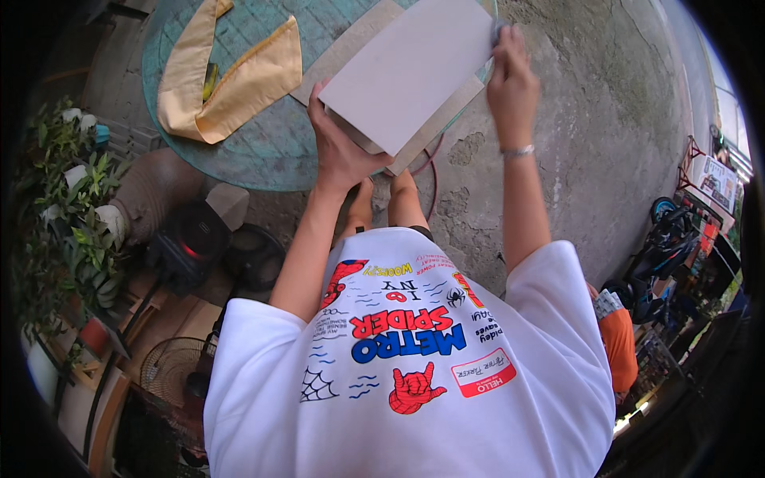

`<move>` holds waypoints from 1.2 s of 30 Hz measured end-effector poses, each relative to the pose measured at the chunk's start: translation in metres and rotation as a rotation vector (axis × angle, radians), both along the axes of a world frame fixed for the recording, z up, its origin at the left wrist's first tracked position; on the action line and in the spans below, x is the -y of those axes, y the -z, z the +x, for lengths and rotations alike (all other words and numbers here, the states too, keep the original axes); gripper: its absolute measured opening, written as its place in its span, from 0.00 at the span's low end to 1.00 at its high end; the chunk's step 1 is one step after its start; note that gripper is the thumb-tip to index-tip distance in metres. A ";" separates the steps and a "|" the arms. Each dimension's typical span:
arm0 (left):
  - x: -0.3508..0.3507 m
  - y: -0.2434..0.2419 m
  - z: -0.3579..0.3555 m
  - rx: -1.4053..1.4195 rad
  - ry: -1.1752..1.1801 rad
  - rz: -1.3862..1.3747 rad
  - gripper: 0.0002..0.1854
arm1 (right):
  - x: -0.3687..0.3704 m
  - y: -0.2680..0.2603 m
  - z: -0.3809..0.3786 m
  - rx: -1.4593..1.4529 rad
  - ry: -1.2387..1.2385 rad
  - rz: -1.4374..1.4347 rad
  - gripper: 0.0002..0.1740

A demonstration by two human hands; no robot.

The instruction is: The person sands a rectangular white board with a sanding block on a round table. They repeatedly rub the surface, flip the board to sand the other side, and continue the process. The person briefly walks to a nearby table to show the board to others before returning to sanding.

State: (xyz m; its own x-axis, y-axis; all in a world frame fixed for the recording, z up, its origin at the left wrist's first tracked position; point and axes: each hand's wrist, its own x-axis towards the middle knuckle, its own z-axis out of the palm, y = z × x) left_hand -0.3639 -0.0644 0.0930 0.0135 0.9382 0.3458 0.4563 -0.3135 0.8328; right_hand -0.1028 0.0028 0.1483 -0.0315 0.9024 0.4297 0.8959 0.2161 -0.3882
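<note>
A pale, flat-topped rectangular box or board is tilted above a greyish-brown cardboard sheet on the round green table. My left hand grips its near left corner, thumb along the lower edge and fingers at the left side. At its far right corner, my right hand closes around a small dark object, which meets the edge. The fingers cover most of that object, so its kind is unclear. The underside of the pale piece is mostly hidden.
On the green table lies a folded yellow cloth strip with a yellow-and-black tool partly under it. Left are potted plants, a black speaker and a fan. A person in orange is at right.
</note>
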 end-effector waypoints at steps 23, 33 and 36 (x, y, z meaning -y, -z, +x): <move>-0.001 0.002 -0.001 0.061 0.026 -0.002 0.83 | 0.024 -0.005 -0.038 -0.039 -0.013 0.014 0.32; 0.001 -0.003 0.000 0.050 0.024 -0.009 0.81 | 0.008 -0.003 -0.017 0.050 0.075 0.043 0.32; 0.002 0.002 -0.002 0.066 0.003 0.009 0.81 | 0.092 -0.029 -0.075 0.067 -0.104 -0.148 0.29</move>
State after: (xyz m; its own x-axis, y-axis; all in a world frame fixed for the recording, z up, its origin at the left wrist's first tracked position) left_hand -0.3657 -0.0661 0.0913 -0.0072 0.9352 0.3541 0.3997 -0.3219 0.8583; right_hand -0.1782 -0.0889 0.1774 -0.1517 0.9461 0.2860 0.8968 0.2534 -0.3626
